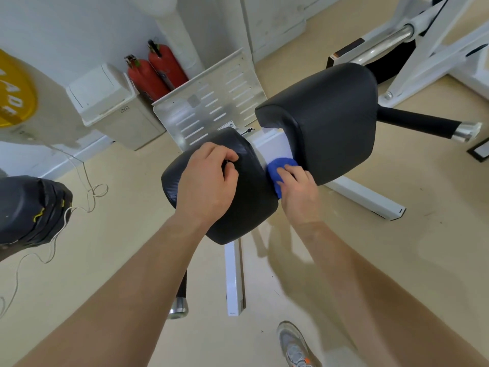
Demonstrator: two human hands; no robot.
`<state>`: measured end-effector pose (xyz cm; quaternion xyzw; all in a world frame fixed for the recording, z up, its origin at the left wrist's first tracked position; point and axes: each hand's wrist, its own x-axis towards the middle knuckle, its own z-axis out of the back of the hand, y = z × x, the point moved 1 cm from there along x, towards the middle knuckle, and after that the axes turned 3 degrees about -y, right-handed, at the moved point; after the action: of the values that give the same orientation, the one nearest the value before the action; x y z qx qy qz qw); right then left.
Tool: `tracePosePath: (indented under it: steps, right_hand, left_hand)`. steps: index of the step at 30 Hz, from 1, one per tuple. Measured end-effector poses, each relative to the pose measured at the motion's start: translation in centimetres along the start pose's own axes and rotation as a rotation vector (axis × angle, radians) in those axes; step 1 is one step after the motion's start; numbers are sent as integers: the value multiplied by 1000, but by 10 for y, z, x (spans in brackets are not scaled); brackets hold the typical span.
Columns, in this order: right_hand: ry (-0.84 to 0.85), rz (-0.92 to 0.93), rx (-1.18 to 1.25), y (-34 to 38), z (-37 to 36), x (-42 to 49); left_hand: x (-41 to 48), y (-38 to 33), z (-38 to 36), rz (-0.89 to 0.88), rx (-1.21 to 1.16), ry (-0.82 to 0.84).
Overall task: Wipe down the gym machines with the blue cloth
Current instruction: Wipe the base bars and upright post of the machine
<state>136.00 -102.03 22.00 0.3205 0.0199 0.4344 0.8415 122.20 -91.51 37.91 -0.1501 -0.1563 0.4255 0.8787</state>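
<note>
We see the blue cloth (280,169) bunched into a rounded wad in the gap between the near black pad (243,207) and the far black pad (330,115), against the white frame (272,147). Its long axis runs along that gap, from near us up and away to the right. The right hand (300,193) grips it, fingers curled over its near side. Most of the wad bulges out beyond and left of the fingertips. The left hand (209,181) rests on top of the near pad, fingers curled inward; we cannot tell whether they pinch anything.
</note>
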Motion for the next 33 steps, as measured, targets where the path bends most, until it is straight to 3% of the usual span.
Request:
tracePosePath:
  steps: [7, 14, 18, 21, 26, 29, 33]
  right_hand:
    - [-178, 50, 91, 35, 10, 37]
    - [111, -63, 68, 5, 5, -2]
    - [-167, 59, 161, 29, 24, 26]
    - [-207, 44, 185, 38, 19, 35]
    - [68, -59, 95, 21, 15, 18]
    - [284, 4, 21, 20, 41, 19]
    - [429, 34, -11, 43, 96, 26]
  left_hand:
    - [4, 11, 3, 21, -9, -21]
    - [2, 9, 3, 34, 8, -16]
    - [3, 9, 1, 42, 18, -14]
    - [3, 10, -2, 38, 32, -33]
    - [1, 8, -2, 58, 35, -37]
    - [-5, 3, 3, 75, 31, 3]
    - [-23, -16, 12, 122, 23, 125]
